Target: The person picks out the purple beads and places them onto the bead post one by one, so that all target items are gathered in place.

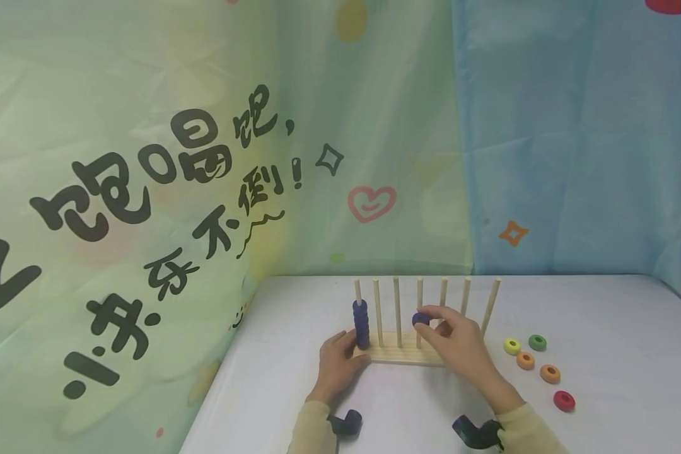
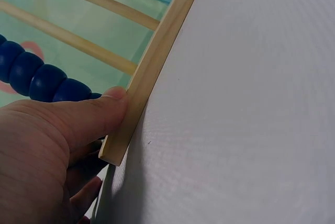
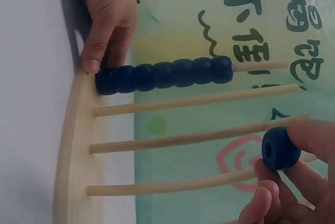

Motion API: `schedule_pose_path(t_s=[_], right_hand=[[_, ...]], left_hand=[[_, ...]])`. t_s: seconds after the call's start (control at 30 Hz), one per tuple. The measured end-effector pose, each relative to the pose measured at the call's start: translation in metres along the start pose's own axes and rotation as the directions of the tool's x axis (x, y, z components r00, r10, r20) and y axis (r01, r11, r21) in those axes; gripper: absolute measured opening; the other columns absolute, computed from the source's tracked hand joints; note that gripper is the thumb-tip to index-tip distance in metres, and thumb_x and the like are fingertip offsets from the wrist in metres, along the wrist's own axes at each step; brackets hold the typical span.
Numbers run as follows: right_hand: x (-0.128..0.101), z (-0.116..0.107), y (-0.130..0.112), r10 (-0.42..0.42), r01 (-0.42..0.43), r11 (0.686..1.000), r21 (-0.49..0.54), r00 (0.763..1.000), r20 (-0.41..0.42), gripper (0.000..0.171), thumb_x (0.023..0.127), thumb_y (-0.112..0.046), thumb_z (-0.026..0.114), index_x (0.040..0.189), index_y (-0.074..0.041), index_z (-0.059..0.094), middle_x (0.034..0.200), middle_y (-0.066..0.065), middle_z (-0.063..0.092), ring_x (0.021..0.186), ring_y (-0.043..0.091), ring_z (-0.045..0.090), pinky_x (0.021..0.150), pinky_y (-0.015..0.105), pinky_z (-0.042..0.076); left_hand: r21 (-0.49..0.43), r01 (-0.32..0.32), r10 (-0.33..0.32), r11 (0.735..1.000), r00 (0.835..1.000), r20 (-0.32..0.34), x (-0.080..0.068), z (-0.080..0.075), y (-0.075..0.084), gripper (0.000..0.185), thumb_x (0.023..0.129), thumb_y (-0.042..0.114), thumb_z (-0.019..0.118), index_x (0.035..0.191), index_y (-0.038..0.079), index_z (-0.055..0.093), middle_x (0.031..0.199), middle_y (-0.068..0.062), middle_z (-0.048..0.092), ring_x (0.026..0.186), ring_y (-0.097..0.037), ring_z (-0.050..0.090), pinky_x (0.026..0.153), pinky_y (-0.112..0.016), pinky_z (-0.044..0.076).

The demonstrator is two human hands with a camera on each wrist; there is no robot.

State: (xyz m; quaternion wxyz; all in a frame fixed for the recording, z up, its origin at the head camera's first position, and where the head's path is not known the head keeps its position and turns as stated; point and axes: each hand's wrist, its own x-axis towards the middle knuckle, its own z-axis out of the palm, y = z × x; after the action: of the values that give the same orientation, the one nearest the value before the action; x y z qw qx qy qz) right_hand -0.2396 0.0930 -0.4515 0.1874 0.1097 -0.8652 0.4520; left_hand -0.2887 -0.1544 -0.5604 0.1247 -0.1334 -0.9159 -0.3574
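Note:
A wooden peg rack (image 1: 400, 355) with several upright pegs stands on the table. Blue beads (image 1: 360, 325) are stacked on its leftmost peg, whose tip sticks out above them. My left hand (image 1: 338, 366) holds the left end of the rack's base, thumb (image 2: 99, 114) on the front edge and fingers partly hidden behind. Between thumb and fingertips my right hand (image 1: 458, 337) pinches a loose blue bead (image 3: 281, 148), its hole showing in the right wrist view. That bead is in the air by the middle pegs (image 3: 183, 143), off any peg.
Right of the rack lie loose beads: a yellow one (image 1: 512, 346), a green one (image 1: 537, 342), two orange ones, the nearer orange bead (image 1: 550, 374) being larger in view, and a red one (image 1: 564, 401). A printed curtain (image 1: 374, 126) hangs behind the white table (image 1: 630, 353).

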Motion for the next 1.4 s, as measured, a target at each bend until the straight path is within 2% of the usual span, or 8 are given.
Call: schedule_pose_path(t_s=[0.27, 0.67, 0.93, 1.3, 1.4], right_hand=[[0.008, -0.006, -0.007, -0.034, 0.034, 0.999, 0.001, 0.999, -0.012, 0.034, 0.079, -0.034, 0.069, 0.108, -0.018, 0.064, 0.094, -0.005, 0.064, 0.056, 0.008, 0.051, 0.046, 0.022, 0.042], [0.015, -0.003, -0.023, -0.065, 0.066, 0.997, 0.035, 0.998, -0.025, 0.039, 0.078, -0.036, 0.068, 0.113, -0.019, 0.061, 0.098, -0.006, 0.063, 0.060, 0.009, 0.051, 0.049, 0.022, 0.044], [0.024, -0.004, -0.031, -0.105, 0.107, 0.992, 0.059, 0.994, -0.043, 0.034, 0.079, -0.035, 0.068, 0.110, -0.022, 0.062, 0.097, -0.009, 0.063, 0.057, 0.008, 0.051, 0.049, 0.023, 0.042], [0.037, -0.004, -0.048, -0.158, 0.159, 0.987, 0.018, 0.987, -0.044, 0.033, 0.081, -0.037, 0.066, 0.110, -0.023, 0.063, 0.092, -0.011, 0.063, 0.057, 0.008, 0.048, 0.050, 0.024, 0.042], [0.041, -0.003, -0.053, -0.156, 0.158, 0.987, 0.041, 0.986, -0.052, 0.033, 0.080, -0.036, 0.067, 0.109, -0.022, 0.064, 0.092, -0.011, 0.063, 0.056, 0.008, 0.049, 0.050, 0.023, 0.041]], left_hand=[[-0.009, 0.013, -0.013, 1.000, 1.000, 0.006, 0.000, -0.001, 0.002, 0.056, 0.073, 0.031, 0.071, 0.125, 0.017, 0.055, 0.121, -0.001, 0.059, 0.119, -0.025, 0.045, 0.103, -0.049, 0.025], [-0.006, -0.003, 0.003, 1.000, 1.000, -0.006, -0.001, -0.002, 0.003, 0.055, 0.073, 0.031, 0.071, 0.124, 0.018, 0.056, 0.119, -0.001, 0.060, 0.117, -0.025, 0.047, 0.102, -0.048, 0.026], [-0.007, 0.025, -0.025, 1.000, 1.000, 0.008, 0.000, -0.001, 0.002, 0.056, 0.073, 0.033, 0.071, 0.125, 0.019, 0.055, 0.121, 0.000, 0.059, 0.120, -0.026, 0.044, 0.103, -0.050, 0.024], [-0.012, 0.029, -0.029, 1.000, 1.000, 0.006, -0.001, -0.001, 0.003, 0.055, 0.073, 0.032, 0.071, 0.125, 0.020, 0.055, 0.121, 0.000, 0.059, 0.120, -0.026, 0.044, 0.103, -0.050, 0.024], [-0.013, 0.030, -0.030, 0.999, 1.000, 0.002, 0.000, 0.000, 0.002, 0.055, 0.073, 0.032, 0.071, 0.125, 0.021, 0.055, 0.121, 0.000, 0.059, 0.119, -0.025, 0.045, 0.102, -0.050, 0.025]])
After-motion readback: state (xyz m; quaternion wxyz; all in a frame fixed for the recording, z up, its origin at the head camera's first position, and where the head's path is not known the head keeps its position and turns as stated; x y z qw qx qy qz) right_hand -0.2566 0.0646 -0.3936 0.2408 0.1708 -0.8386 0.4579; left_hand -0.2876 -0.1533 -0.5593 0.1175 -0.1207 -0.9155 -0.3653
